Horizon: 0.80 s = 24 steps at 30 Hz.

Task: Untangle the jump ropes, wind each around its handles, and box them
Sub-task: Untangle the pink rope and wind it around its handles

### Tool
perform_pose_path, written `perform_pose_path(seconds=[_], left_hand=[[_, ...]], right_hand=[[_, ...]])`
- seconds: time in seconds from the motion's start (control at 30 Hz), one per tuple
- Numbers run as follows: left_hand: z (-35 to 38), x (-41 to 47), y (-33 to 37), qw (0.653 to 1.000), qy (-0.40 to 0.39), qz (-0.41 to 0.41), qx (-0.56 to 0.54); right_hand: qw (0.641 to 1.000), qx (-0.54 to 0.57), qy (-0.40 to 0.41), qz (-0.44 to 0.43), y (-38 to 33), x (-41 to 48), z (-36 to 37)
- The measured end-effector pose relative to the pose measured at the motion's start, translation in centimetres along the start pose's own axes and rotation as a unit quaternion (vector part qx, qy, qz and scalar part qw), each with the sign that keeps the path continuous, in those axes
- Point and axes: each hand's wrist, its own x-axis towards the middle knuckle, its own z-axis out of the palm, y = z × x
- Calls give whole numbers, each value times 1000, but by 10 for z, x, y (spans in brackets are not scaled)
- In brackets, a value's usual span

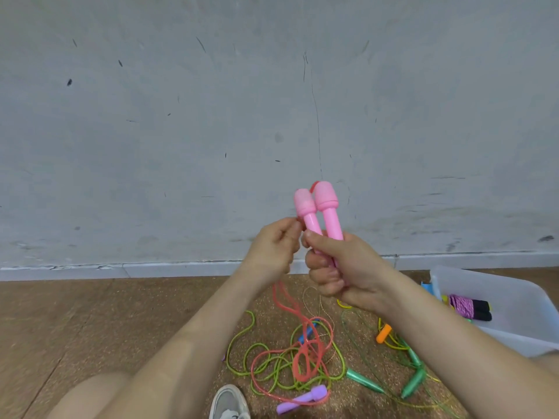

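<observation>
My right hand (pixel 341 270) grips two pink jump-rope handles (pixel 320 213) side by side, their round heads pointing up in front of the wall. My left hand (pixel 273 247) pinches the red-pink rope (pixel 305 352) right beside the handles. That rope hangs down from my left hand to the floor and lies looped over a green rope (pixel 263 358). The tangle on the floor also holds green handles (pixel 413 382), a purple handle (pixel 302 399), an orange handle (pixel 383 332) and a blue one (pixel 307 331).
A translucent white box (pixel 514 331) stands on the floor at the right, holding a wound pink-and-black rope (pixel 467 308). A grey shoe (pixel 230 403) shows at the bottom centre. The grey wall (pixel 211 116) meets the cork floor behind my hands.
</observation>
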Motion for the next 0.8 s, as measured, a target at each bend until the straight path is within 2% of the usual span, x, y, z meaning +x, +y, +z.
perform_pose_path(seconds=[0.03, 0.07, 0.1, 0.13, 0.2, 0.23, 0.27, 0.3, 0.33, 0.37, 0.4, 0.47, 0.53, 0.67, 0.73, 0.8], left_hand=[[5, 1, 1, 979, 3, 42, 201], [9, -2, 4, 927, -8, 68, 370], [11, -4, 3, 861, -6, 99, 498], [13, -9, 6, 782, -48, 108, 612], [18, -20, 17, 719, -51, 131, 680], [23, -22, 19, 732, -91, 111, 666], [25, -22, 23, 758, -116, 105, 633], [26, -17, 17, 797, -124, 64, 588], [25, -13, 14, 816, -136, 28, 561], [21, -11, 10, 812, -150, 27, 563], [17, -15, 15, 794, -174, 43, 581], [14, -24, 15, 761, -172, 133, 611], [14, -34, 14, 754, -158, 220, 598], [8, -35, 7, 809, -201, 208, 511], [-1, -33, 6, 841, -232, 166, 461], [-10, -34, 9, 884, -254, 98, 379]], right_hand=[[996, -66, 56, -19, 3, 5, -2], [983, -147, 103, -37, 7, 9, -5], [962, -228, 139, -52, 9, 12, -7], [938, -299, 164, -63, 11, 15, -12], [874, -443, 185, -76, 15, 19, -21], [825, -529, 182, -76, 17, 20, -25], [774, -606, 171, -71, 19, 22, -29], [729, -661, 163, -66, 22, 23, -31], [701, -694, 153, -57, 23, 22, -32], [684, -714, 142, -46, 23, 21, -32], [669, -731, 127, -33, 24, 19, -33], [641, -763, 87, -8, 25, 16, -34], [600, -798, 53, 20, 29, 13, -35], [519, -853, -6, 53, 36, 2, -27], [468, -882, -51, 33, 32, -10, -18], [435, -896, -91, 5, 25, -23, -8]])
